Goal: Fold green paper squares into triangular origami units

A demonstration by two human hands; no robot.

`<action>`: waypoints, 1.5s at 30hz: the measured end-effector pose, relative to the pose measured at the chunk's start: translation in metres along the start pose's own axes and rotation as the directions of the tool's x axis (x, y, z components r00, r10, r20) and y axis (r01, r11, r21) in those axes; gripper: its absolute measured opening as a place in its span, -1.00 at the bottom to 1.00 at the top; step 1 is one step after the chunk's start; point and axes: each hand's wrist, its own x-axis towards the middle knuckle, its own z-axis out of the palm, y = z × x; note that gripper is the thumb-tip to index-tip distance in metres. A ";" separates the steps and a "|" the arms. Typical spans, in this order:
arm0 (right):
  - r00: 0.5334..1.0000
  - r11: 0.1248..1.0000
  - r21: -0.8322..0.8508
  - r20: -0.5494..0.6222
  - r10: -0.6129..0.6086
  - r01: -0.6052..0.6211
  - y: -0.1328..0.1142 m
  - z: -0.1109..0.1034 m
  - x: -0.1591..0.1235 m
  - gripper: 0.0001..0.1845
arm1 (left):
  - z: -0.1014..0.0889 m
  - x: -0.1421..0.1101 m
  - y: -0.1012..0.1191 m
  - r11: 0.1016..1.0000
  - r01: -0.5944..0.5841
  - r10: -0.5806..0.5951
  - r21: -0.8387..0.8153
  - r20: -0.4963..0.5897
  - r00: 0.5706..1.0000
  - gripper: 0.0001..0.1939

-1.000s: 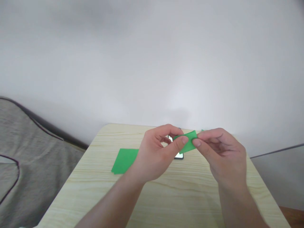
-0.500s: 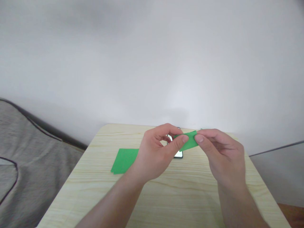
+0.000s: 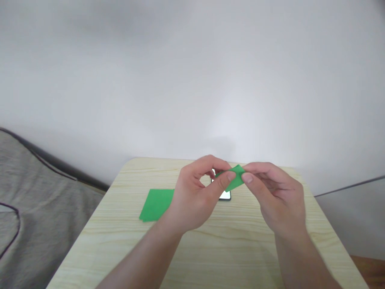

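Observation:
A small piece of folded green paper [image 3: 235,182] is held up between my two hands, above the table. My left hand [image 3: 200,192] pinches its left part between thumb and forefinger. On the other side, the thumb and fingertips of my right hand [image 3: 275,196] grip its right end. Under the paper lies a phone [image 3: 225,196] with a bright screen, mostly covered by my left hand. Left of my left wrist, a small stack of green paper sheets [image 3: 156,204] rests on the table, its right side hidden by that hand.
The light wood-grain table [image 3: 228,249] backs onto a white wall [image 3: 192,80]. At the left, grey fabric with dark piping [image 3: 45,208] stands beside the table edge. A patch of brown floor [image 3: 368,269] shows at the lower right.
My right hand has come slightly left, closer to my left hand. The right end of the green paper now bends to a peaked corner at the top.

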 end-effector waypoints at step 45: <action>0.996 0.993 -0.091 0.052 0.077 -0.072 -0.002 -0.002 0.007 -0.91 | -0.008 0.005 -0.008 0.993 -0.068 0.068 0.095 0.003 0.998 -0.86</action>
